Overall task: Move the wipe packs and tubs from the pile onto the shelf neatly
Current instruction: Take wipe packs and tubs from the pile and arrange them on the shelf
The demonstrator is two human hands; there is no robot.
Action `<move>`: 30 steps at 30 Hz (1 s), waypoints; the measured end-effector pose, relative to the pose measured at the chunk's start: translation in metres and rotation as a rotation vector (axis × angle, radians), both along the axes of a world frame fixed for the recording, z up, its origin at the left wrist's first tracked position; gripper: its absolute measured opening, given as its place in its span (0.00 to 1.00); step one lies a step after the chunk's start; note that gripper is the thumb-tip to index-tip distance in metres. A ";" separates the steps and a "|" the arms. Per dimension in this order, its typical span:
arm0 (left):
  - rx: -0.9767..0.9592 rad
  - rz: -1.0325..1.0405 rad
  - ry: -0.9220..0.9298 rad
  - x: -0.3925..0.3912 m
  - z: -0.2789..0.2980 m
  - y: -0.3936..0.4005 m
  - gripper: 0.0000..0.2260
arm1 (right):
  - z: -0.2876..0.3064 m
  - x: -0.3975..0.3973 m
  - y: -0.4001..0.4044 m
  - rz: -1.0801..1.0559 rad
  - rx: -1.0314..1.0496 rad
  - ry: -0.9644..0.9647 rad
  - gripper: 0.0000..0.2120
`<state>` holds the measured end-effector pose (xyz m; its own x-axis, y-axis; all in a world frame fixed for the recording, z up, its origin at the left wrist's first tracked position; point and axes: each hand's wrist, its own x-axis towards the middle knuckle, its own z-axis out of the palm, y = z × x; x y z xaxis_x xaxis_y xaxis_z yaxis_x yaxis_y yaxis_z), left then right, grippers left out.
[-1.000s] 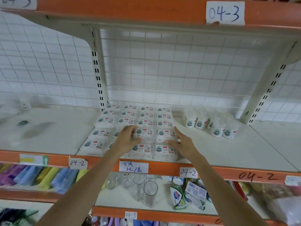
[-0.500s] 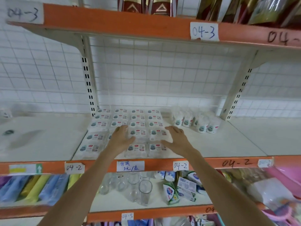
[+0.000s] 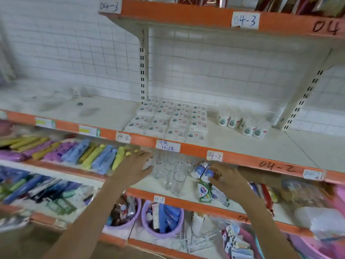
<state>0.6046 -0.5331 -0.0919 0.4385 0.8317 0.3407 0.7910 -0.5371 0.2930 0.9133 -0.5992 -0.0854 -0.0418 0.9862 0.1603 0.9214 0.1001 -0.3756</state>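
I face white shelving with orange edges against a white grid wall. Wipe packs (image 3: 168,119) sit in neat rows on the middle shelf (image 3: 280,146), tubs (image 3: 242,124) just right. My left hand (image 3: 134,168) and right hand (image 3: 228,179) hover relaxed, empty, before the shelf below.

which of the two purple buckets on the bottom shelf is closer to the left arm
The left purple bucket: the left arm's forearm crosses just beside it, while the right purple bucket sits farther right.
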 end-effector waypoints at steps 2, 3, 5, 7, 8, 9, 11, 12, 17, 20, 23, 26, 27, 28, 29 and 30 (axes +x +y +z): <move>-0.007 0.052 0.058 -0.015 -0.011 -0.033 0.21 | -0.012 -0.013 -0.017 0.061 -0.024 0.017 0.16; -0.019 0.090 0.085 -0.024 -0.016 -0.050 0.18 | -0.017 -0.022 -0.025 0.104 -0.037 0.035 0.16; -0.060 0.178 0.109 -0.044 -0.026 -0.086 0.15 | -0.026 -0.042 -0.034 0.191 -0.055 0.061 0.16; -0.096 0.270 0.145 -0.069 -0.031 -0.119 0.15 | -0.034 -0.068 -0.038 0.284 -0.081 0.086 0.17; -0.129 0.315 0.172 -0.083 -0.033 -0.134 0.16 | -0.037 -0.084 -0.040 0.327 -0.104 0.099 0.17; -0.161 0.362 0.191 -0.099 -0.034 -0.147 0.16 | -0.039 -0.100 -0.042 0.369 -0.124 0.106 0.17; -0.214 0.465 0.208 -0.131 -0.037 -0.171 0.18 | -0.045 -0.134 -0.043 0.453 -0.158 0.109 0.17; -0.232 0.514 0.203 -0.146 -0.037 -0.183 0.19 | -0.046 -0.151 -0.043 0.491 -0.171 0.103 0.17; -0.233 0.759 0.049 -0.225 -0.034 -0.234 0.16 | -0.043 -0.236 -0.043 0.670 -0.180 0.112 0.15; -0.204 0.845 0.008 -0.273 -0.033 -0.251 0.16 | -0.043 -0.284 -0.037 0.747 -0.199 0.124 0.15; -0.192 0.891 -0.007 -0.316 -0.034 -0.249 0.16 | -0.044 -0.334 -0.024 0.772 -0.240 0.153 0.16; -0.186 0.880 -0.032 -0.362 -0.033 -0.226 0.16 | -0.043 -0.383 -0.004 0.767 -0.252 0.184 0.15; -0.187 0.867 -0.037 -0.377 -0.030 -0.216 0.16 | -0.041 -0.398 0.004 0.764 -0.248 0.190 0.15; -0.184 0.849 -0.036 -0.392 -0.027 -0.204 0.15 | -0.038 -0.413 0.013 0.762 -0.244 0.201 0.15; -0.179 0.830 -0.035 -0.406 -0.023 -0.193 0.15 | -0.036 -0.427 0.024 0.756 -0.238 0.205 0.15; -0.176 0.815 -0.037 -0.419 -0.020 -0.181 0.16 | -0.033 -0.440 0.035 0.742 -0.235 0.205 0.15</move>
